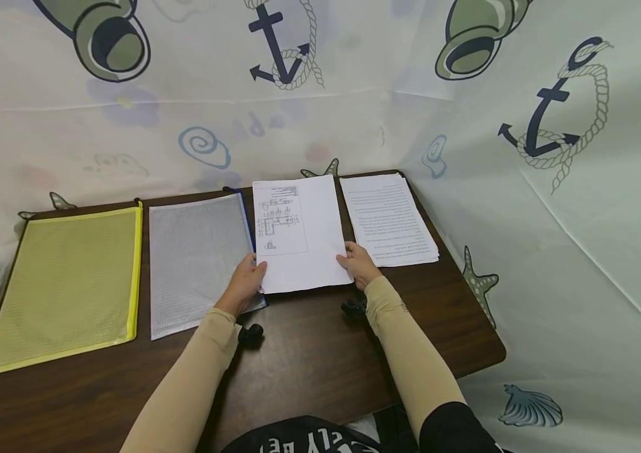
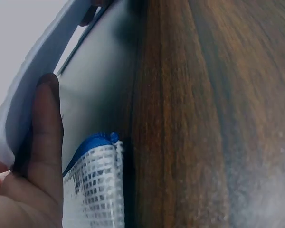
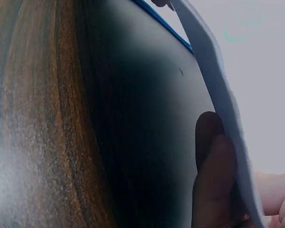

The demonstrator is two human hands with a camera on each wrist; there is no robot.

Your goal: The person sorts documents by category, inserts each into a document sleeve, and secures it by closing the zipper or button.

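Hands [image 1: 249, 280] [image 1: 358, 263] pinching paper stack [image 1: 300, 236] at both edges, over blue-trimmed mesh pouch [image 1: 198, 261] (contents unclear), yellow pouch [image 1: 65, 286] beside.

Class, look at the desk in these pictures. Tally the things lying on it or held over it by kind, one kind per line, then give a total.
Mesh zip pouches: 2, the yellow pouch and the grey pouch with blue trim
Paper stacks: 2, the stack with a diagram gripped by the left hand and right hand, and the text stack on the wooden table
Total: 4
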